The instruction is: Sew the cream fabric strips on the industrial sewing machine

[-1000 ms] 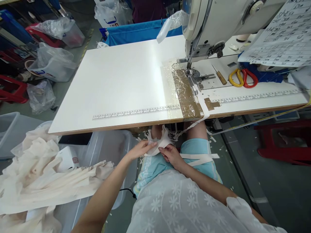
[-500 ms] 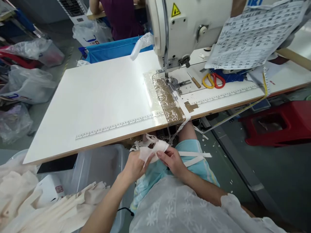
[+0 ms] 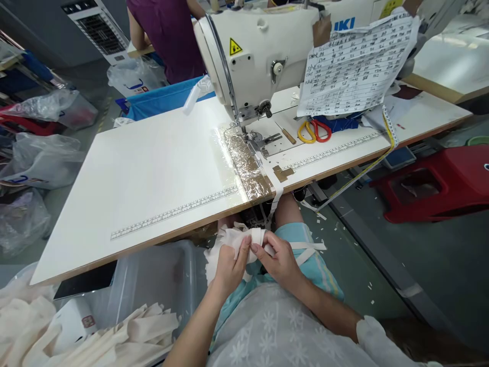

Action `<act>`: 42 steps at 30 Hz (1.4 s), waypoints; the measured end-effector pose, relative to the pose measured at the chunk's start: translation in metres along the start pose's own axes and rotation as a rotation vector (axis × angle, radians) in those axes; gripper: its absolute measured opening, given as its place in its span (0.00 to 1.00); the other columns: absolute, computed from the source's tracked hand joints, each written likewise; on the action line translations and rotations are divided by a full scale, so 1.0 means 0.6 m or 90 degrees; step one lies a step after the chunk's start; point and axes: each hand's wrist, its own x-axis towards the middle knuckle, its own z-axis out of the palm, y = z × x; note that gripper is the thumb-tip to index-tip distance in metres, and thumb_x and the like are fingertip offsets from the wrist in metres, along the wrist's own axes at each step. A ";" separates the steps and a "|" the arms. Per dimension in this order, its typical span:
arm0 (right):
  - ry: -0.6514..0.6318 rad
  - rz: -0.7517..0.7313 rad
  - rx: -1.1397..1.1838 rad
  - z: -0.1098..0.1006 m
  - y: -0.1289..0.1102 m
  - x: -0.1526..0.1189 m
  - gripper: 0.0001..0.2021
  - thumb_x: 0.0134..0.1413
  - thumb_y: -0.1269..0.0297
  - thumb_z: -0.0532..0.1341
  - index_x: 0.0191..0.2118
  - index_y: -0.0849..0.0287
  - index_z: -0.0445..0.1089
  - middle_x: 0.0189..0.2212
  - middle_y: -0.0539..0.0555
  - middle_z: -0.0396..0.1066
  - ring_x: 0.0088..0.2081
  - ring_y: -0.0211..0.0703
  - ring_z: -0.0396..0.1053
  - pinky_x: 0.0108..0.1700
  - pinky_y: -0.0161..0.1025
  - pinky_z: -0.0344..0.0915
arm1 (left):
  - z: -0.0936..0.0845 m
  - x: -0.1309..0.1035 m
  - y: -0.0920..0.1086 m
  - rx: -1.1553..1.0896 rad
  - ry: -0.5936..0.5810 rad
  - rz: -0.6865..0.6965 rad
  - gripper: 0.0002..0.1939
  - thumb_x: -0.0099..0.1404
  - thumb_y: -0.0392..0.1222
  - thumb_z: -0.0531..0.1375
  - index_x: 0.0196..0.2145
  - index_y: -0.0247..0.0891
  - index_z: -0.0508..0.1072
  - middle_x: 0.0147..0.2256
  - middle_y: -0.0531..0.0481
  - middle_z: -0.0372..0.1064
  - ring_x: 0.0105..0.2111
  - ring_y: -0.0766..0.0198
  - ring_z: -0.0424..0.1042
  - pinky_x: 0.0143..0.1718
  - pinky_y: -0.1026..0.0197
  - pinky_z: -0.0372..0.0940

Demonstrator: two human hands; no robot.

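Note:
Above my lap, just below the table's front edge, a pale cream fabric piece (image 3: 219, 250) is bunched between both hands. My left hand (image 3: 232, 262) pinches it near the middle, thumb on top. My right hand (image 3: 278, 255) grips its right end, where a band of the cloth folds over the fingers. The two thumbs are close together. White strips (image 3: 307, 246) lie across my right thigh. Another white strip (image 3: 275, 188) hangs over the table edge from the sewing machine (image 3: 260, 61).
Yellow and red scissors (image 3: 315, 131) and a wooden-handled tool (image 3: 288, 135) lie on the white table (image 3: 153, 158). A plastic bin (image 3: 187, 275) and cream fabric (image 3: 126, 336) are at lower left. A red stool (image 3: 439, 183) stands right; a person (image 3: 168, 35) sits beyond.
My left hand has moved right, closer to my right hand, and more of the cream fabric is gathered up on its left. The camera view has shifted, so the machine appears further left.

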 end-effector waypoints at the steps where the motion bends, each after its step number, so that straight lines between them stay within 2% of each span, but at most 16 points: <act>1: 0.020 0.004 -0.018 -0.002 0.002 -0.002 0.14 0.61 0.52 0.60 0.29 0.55 0.64 0.24 0.47 0.63 0.28 0.38 0.62 0.30 0.34 0.57 | 0.004 0.001 0.000 0.013 -0.001 -0.003 0.29 0.75 0.56 0.42 0.22 0.39 0.63 0.19 0.53 0.60 0.20 0.65 0.62 0.24 0.63 0.56; 5: 0.091 0.031 -0.035 -0.007 0.005 -0.005 0.12 0.60 0.53 0.61 0.31 0.53 0.62 0.24 0.47 0.63 0.27 0.39 0.62 0.29 0.35 0.56 | 0.022 0.008 0.002 0.058 -0.011 -0.011 0.30 0.75 0.57 0.41 0.21 0.40 0.62 0.18 0.52 0.59 0.20 0.64 0.61 0.24 0.62 0.53; 10: 0.142 0.075 -0.045 -0.020 0.007 -0.003 0.12 0.57 0.52 0.61 0.31 0.53 0.61 0.26 0.49 0.66 0.28 0.41 0.63 0.30 0.36 0.57 | 0.044 0.019 0.005 0.087 -0.023 -0.007 0.29 0.75 0.57 0.40 0.21 0.41 0.61 0.17 0.52 0.56 0.18 0.64 0.58 0.23 0.61 0.49; 14: 0.177 0.128 0.018 -0.030 0.020 0.000 0.14 0.54 0.51 0.63 0.33 0.53 0.62 0.26 0.49 0.67 0.27 0.40 0.63 0.29 0.36 0.58 | 0.060 0.030 0.007 0.091 -0.029 0.006 0.30 0.74 0.59 0.40 0.20 0.41 0.59 0.16 0.52 0.54 0.17 0.64 0.57 0.23 0.60 0.46; 19: 0.135 0.187 0.234 -0.051 0.036 0.005 0.18 0.51 0.46 0.64 0.28 0.53 0.59 0.19 0.43 0.55 0.20 0.34 0.52 0.23 0.34 0.49 | 0.077 0.047 0.017 0.053 -0.057 0.029 0.30 0.75 0.59 0.42 0.20 0.41 0.60 0.16 0.54 0.53 0.17 0.65 0.55 0.23 0.60 0.46; 22: 0.149 0.165 0.261 -0.073 0.028 0.004 0.19 0.50 0.47 0.65 0.25 0.54 0.58 0.18 0.42 0.52 0.21 0.33 0.49 0.23 0.34 0.47 | 0.092 0.051 0.030 0.015 -0.067 0.038 0.30 0.74 0.59 0.43 0.19 0.41 0.59 0.15 0.54 0.52 0.16 0.65 0.56 0.21 0.60 0.48; 26: 0.178 0.133 0.256 -0.093 0.013 0.002 0.19 0.49 0.48 0.66 0.24 0.55 0.59 0.18 0.42 0.51 0.21 0.32 0.48 0.23 0.34 0.47 | 0.114 0.047 0.045 -0.040 -0.040 0.025 0.31 0.75 0.59 0.40 0.22 0.41 0.64 0.18 0.49 0.61 0.20 0.62 0.63 0.23 0.59 0.57; 29: 0.132 0.164 0.312 -0.092 0.009 0.003 0.21 0.49 0.44 0.66 0.26 0.54 0.61 0.18 0.42 0.54 0.20 0.32 0.49 0.22 0.34 0.48 | 0.121 0.045 0.042 -0.076 -0.029 0.006 0.31 0.75 0.58 0.39 0.26 0.41 0.69 0.20 0.48 0.65 0.21 0.60 0.65 0.24 0.58 0.61; 33: 0.094 0.163 0.312 -0.090 0.010 0.004 0.22 0.51 0.41 0.63 0.27 0.55 0.62 0.19 0.43 0.55 0.21 0.33 0.51 0.23 0.34 0.49 | 0.115 0.042 0.026 -0.108 -0.029 -0.014 0.29 0.73 0.61 0.45 0.25 0.40 0.70 0.21 0.47 0.66 0.23 0.60 0.67 0.28 0.57 0.65; 38: 0.103 0.157 0.289 -0.090 0.006 0.004 0.22 0.51 0.42 0.65 0.24 0.55 0.61 0.18 0.44 0.54 0.21 0.33 0.50 0.24 0.34 0.49 | 0.118 0.029 0.020 -0.135 0.026 -0.083 0.29 0.73 0.62 0.44 0.24 0.40 0.67 0.19 0.50 0.62 0.20 0.62 0.63 0.24 0.59 0.63; 42: 0.036 0.191 0.340 -0.076 0.006 0.006 0.23 0.50 0.41 0.64 0.25 0.55 0.61 0.18 0.43 0.54 0.21 0.33 0.49 0.24 0.34 0.49 | 0.119 0.023 0.014 -0.155 0.041 -0.128 0.31 0.69 0.68 0.47 0.23 0.41 0.65 0.19 0.51 0.60 0.21 0.62 0.63 0.23 0.60 0.62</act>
